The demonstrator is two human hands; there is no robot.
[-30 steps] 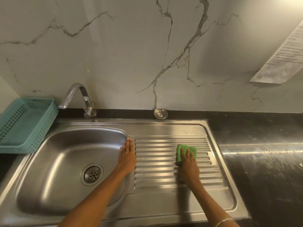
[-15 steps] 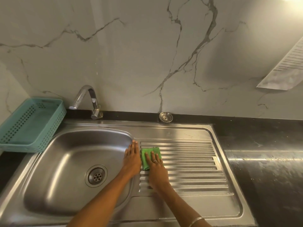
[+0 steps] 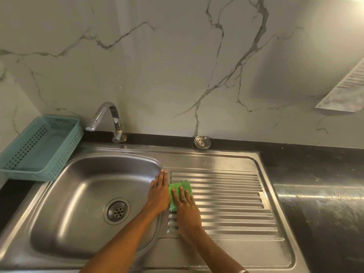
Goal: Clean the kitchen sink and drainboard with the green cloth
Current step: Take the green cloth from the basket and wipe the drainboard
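Observation:
The green cloth (image 3: 178, 189) lies folded on the left end of the ribbed steel drainboard (image 3: 226, 196). My right hand (image 3: 186, 207) presses flat on it with straight fingers. My left hand (image 3: 159, 192) rests flat on the rim between the drainboard and the sink bowl (image 3: 88, 198), right beside the cloth. The bowl holds nothing, and its drain (image 3: 117, 211) shows at the bottom.
A curved tap (image 3: 110, 119) stands behind the bowl. A teal perforated basket (image 3: 39, 148) sits to the left. A loose metal strainer (image 3: 202, 142) lies on the black ledge behind the drainboard. Dark countertop (image 3: 319, 194) extends right; a paper sheet (image 3: 346, 89) hangs on the marble wall.
My right hand slid the cloth from the right part of the drainboard to its left end, next to my left hand. The left hand stayed on the rim.

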